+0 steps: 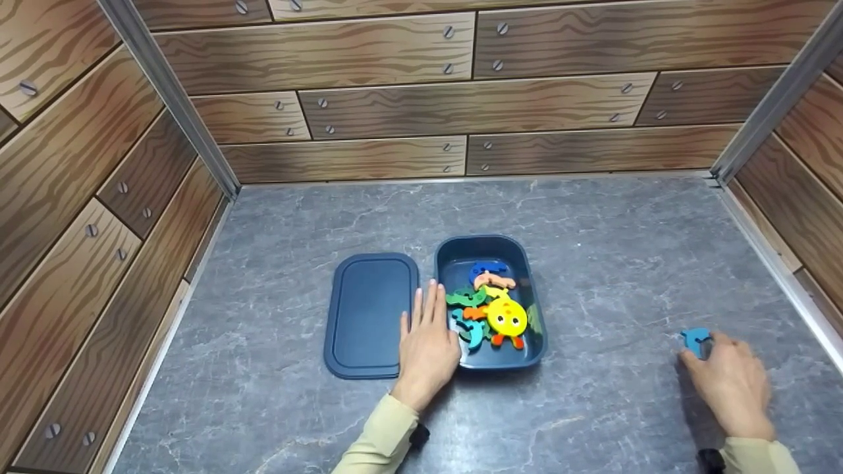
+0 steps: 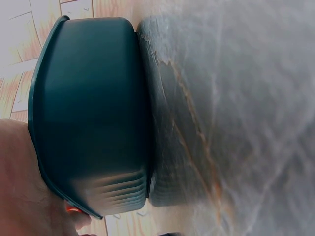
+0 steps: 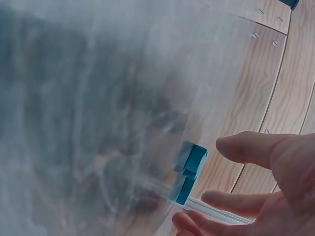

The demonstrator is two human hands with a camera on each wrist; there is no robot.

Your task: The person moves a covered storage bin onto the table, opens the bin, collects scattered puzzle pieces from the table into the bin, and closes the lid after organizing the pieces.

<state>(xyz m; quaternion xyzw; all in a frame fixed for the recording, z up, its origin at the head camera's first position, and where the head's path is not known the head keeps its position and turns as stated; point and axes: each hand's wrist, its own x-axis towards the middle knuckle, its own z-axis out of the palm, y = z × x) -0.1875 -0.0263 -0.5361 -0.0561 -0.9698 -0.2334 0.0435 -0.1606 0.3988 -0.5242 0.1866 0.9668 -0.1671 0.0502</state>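
A dark blue container [image 1: 535, 289] sits mid-table, holding several colourful animal puzzle pieces, among them a yellow chick [image 1: 506, 316]. Its flat lid [image 1: 365, 316] lies just to its left. My left hand [image 1: 429, 326] rests flat with straight fingers along the container's left rim, over the gap to the lid. In the left wrist view the container's side wall [image 2: 93, 113] fills the left, with my palm [image 2: 19, 196] beside it. My right hand [image 1: 714, 359] is at the right, fingers spread beside a small blue puzzle piece [image 1: 695, 339]. The right wrist view shows that piece [image 3: 189, 172] just beyond my fingertips [image 3: 231, 146], not gripped.
The grey marble-patterned tabletop [image 1: 593, 224] is enclosed by wood-patterned walls [image 1: 461, 99] at the back and both sides. A metal rail [image 1: 777, 263] runs along the right edge, close to the blue piece.
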